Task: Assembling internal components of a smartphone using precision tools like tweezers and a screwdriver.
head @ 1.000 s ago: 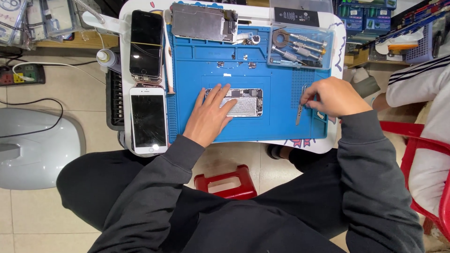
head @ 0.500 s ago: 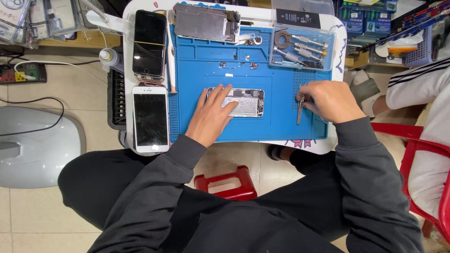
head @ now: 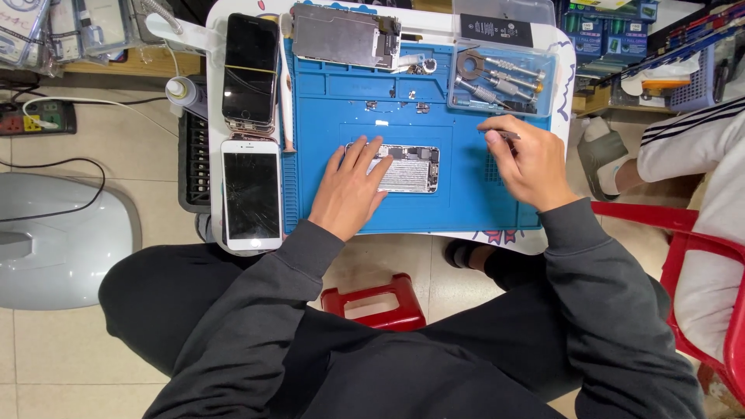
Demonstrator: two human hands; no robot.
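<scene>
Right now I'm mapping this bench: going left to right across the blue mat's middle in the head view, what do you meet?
White phone with cracked screen → left hand → opened phone body → right hand, holding a thin tool.

Small white table (head: 543, 240) w/ blue mat (head: 466, 194), two phones (head: 251, 190).

The left hand (head: 351, 194) was laid flat, palm down, with the fingers (head: 365, 155) spread and stretched forward. Its wrist was kept straight, and the forearm, covered by a dark grey long sleeve, was angled up from the lower left. The right hand (head: 524, 163) was held with the back upward and the fingers curled inward, the thumb and forefinger pinched together at the upper left of the hand. Its wrist was bent slightly, and the right forearm, sleeved alike, was drawn in from the lower right.
</scene>
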